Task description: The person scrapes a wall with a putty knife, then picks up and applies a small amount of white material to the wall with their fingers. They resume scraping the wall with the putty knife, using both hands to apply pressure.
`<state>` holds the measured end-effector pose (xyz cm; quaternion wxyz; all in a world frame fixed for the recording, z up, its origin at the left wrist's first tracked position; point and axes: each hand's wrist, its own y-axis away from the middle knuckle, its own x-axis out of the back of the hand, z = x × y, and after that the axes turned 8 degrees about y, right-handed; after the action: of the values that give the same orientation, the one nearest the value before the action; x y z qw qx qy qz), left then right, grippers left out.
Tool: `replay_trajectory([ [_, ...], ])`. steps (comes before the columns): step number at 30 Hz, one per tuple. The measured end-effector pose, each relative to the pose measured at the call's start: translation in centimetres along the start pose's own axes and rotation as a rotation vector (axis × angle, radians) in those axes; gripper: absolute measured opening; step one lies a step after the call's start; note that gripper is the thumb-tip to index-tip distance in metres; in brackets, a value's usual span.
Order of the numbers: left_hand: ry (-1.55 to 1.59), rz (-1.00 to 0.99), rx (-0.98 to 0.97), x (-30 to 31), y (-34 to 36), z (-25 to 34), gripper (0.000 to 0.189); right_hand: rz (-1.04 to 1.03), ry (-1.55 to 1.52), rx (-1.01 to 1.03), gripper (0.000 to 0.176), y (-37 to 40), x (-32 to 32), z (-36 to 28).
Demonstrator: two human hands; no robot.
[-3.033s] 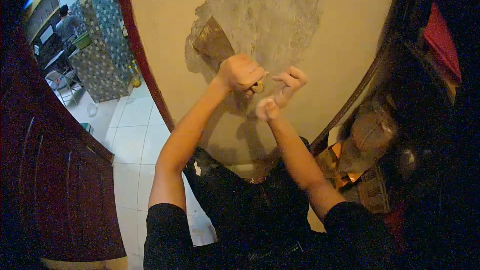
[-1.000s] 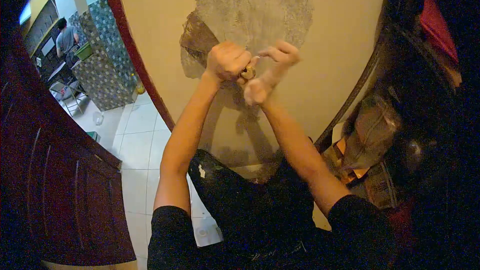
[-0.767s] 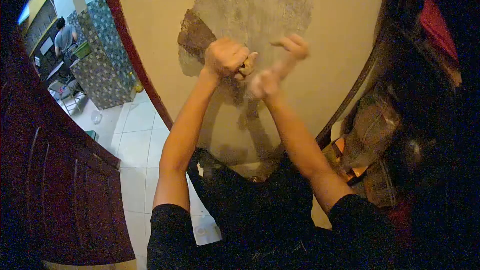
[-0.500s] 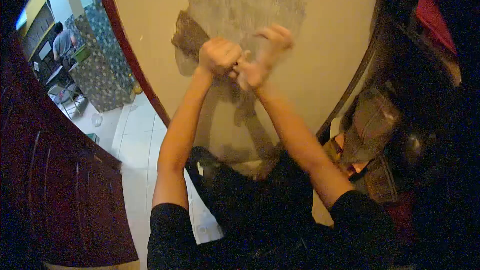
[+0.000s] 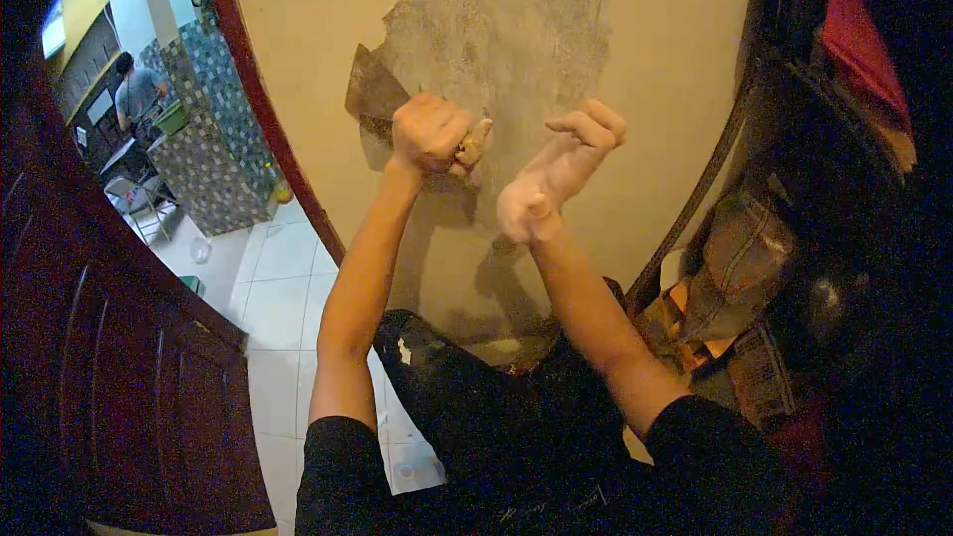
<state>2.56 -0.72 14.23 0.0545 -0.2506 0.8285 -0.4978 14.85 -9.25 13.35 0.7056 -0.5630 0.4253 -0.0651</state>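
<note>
My left hand (image 5: 429,131) is closed in a fist in front of the wall. A flat, dark brown scraper blade (image 5: 375,81) juts out on its far left side; the grip is hidden in the fist. A small yellowish lump (image 5: 471,147) shows at the thumb side of that fist. To the right and slightly lower, my right hand (image 5: 561,174) is held palm up, apart from the left, its fingers extended with bent tips and nothing seen in them. Behind both hands, a rough grey patch (image 5: 506,25) covers part of the cream wall (image 5: 675,60).
A dark red panelled door (image 5: 129,367) stands at left. Through the doorway, a person (image 5: 139,94) is beside a tiled partition (image 5: 213,149), with a folding chair (image 5: 144,208) near. White floor tiles (image 5: 278,308) lie below. Bags and cloth items (image 5: 745,248) crowd the right.
My right hand has moved right and down, away from my left fist, which it was touching or close to. My left hand stays closed near the patch. The view has shifted slightly.
</note>
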Motion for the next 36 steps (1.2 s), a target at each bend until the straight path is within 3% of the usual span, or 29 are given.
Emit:
replay_trajectory([
  [5,0.035,-0.05,-0.04,-2.2,1.5,0.3,0.032,-0.104,0.06,-0.104,0.071,0.7,1.0,1.3],
  [10,0.018,-0.016,-0.008,-2.3,2.0,0.7,0.031,-0.296,0.213,-0.01,0.068,1.8,2.0,2.9],
  [16,0.013,-0.03,-0.029,-2.9,2.5,-0.4,0.03,-0.35,0.229,0.034,0.065,2.5,0.2,1.7],
  [19,0.04,-0.073,-0.038,-3.1,2.9,-0.8,0.025,-0.361,0.225,0.067,0.066,2.6,-1.5,2.4],
  [21,0.003,0.006,0.019,-2.7,1.9,-0.6,0.022,-0.343,0.191,0.058,0.066,1.5,-0.6,2.2],
  [28,-0.032,-0.065,0.024,-2.3,4.2,0.3,0.024,-0.322,0.172,-0.023,0.067,2.0,2.0,0.7],
  [31,-0.088,-0.05,-0.025,-1.4,3.1,-2.3,0.026,-0.261,0.138,-0.011,0.068,0.9,-0.1,1.4],
  [34,0.05,0.052,0.05,0.7,0.3,0.8,0.026,-0.246,0.113,-0.021,0.068,1.2,-0.4,0.9],
  [36,0.081,0.016,0.051,0.0,1.4,1.3,0.026,-0.283,0.132,-0.064,0.069,1.6,0.5,0.3],
])
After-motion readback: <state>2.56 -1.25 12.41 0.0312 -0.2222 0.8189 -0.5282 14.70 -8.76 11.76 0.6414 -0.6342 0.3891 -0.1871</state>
